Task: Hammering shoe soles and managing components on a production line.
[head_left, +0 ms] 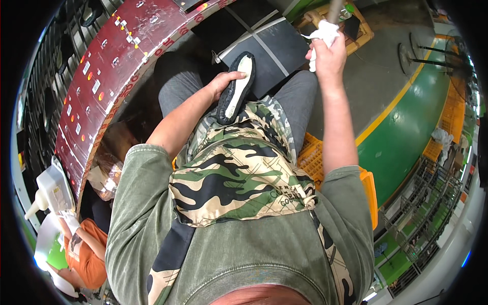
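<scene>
My left hand (223, 83) grips a dark shoe upper (238, 90) over my lap, bottom side up. A pale insole strip runs along its middle, framed by gathered black material. My thumb lies on the pale strip; the other fingers are mostly hidden beneath the shoe. Raised at the upper right, my right hand (330, 58) is closed around a rod-like tool (324, 33) with white wrapping at its grip. The tool's brownish shaft runs out of the picture at the top, so its far end is hidden.
A dark red bench (122, 43) curves along the left. Between my knees stands a dark block (269, 53) with a light strip across it. A bamboo stool (360, 38) is ahead right; orange crates (311, 157) sit beside me. Another person (87, 249) works at lower left.
</scene>
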`<state>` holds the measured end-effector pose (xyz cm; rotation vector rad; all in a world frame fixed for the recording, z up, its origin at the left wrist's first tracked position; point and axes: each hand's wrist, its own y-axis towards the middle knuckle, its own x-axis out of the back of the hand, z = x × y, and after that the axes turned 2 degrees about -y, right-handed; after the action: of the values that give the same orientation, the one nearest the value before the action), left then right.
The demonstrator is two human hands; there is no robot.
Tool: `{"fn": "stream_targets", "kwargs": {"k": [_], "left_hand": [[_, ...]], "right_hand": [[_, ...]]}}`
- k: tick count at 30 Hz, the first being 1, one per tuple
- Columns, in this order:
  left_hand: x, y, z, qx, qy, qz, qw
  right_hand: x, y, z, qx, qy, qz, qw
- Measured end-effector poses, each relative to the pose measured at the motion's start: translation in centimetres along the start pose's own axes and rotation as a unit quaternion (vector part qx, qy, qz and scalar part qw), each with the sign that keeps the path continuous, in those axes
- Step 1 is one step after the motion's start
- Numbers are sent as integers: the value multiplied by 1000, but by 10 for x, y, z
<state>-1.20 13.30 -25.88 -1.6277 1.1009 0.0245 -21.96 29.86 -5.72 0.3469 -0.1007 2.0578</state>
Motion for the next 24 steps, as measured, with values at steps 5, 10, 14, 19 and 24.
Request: {"fn": "stream_targets", "kwargs": {"k": [5, 10, 14, 19, 24], "left_hand": [[-1, 3, 2, -3, 22, -2, 1000], [4, 2, -3, 17, 16, 27, 999], [-2, 4, -2, -6, 6, 11, 1000], [6, 9, 0, 9, -11, 18, 1000], [1, 3, -1, 20, -8, 23, 1000]], "right_hand": [[-25, -71, -87, -269, -166, 281, 906], [17, -27, -24, -152, 12, 92, 984], [-25, -57, -50, -19, 119, -102, 987], [-7, -60, -58, -241, -140, 255, 926], [-2, -22, -3, 6, 32, -6, 999]]}}
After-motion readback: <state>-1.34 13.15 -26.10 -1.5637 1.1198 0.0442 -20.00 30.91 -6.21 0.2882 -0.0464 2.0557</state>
